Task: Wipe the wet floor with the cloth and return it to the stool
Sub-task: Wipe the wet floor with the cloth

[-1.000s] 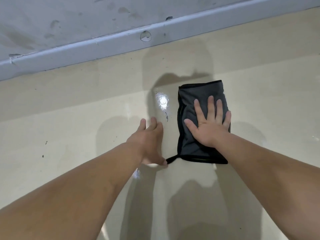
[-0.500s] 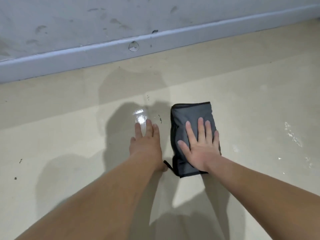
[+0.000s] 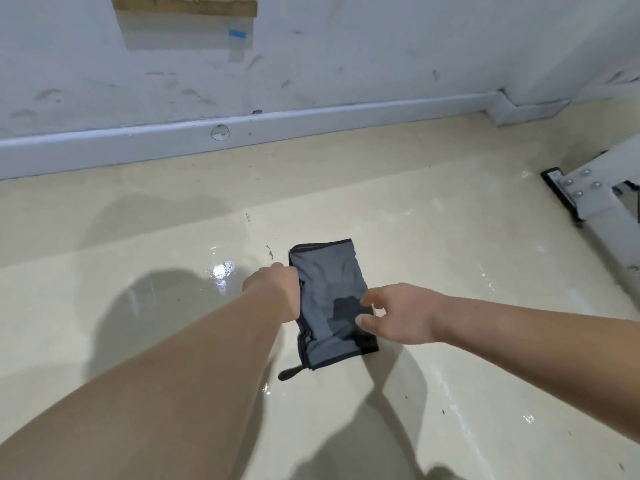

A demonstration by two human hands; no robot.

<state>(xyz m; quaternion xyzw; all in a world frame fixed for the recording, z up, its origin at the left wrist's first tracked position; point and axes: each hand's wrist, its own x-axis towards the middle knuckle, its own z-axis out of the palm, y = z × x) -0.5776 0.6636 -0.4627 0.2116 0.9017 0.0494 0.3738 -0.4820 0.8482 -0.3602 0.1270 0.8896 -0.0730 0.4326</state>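
A folded grey cloth (image 3: 329,289) with dark edging lies flat on the glossy cream floor (image 3: 450,244), with a dark wet patch near its right side. My left hand (image 3: 275,282) is closed at the cloth's left edge; its fingers are hidden, so I cannot tell how firmly they hold it. My right hand (image 3: 398,317) hovers at the cloth's right edge with fingers apart, thumb and fingertips touching the fabric. Wet sheen (image 3: 221,271) glints on the floor left of the cloth. The stool is not recognisable in view.
A grey-white wall with a skirting board (image 3: 242,129) runs across the back. A white metal frame with bolts and a black foot (image 3: 575,192) stands at the right edge. More water streaks shine at the right (image 3: 485,278).
My right hand has lifted off the top of the cloth and shifted to its right edge. My left hand left the floor and closed on the cloth's left edge. The camera has risen.
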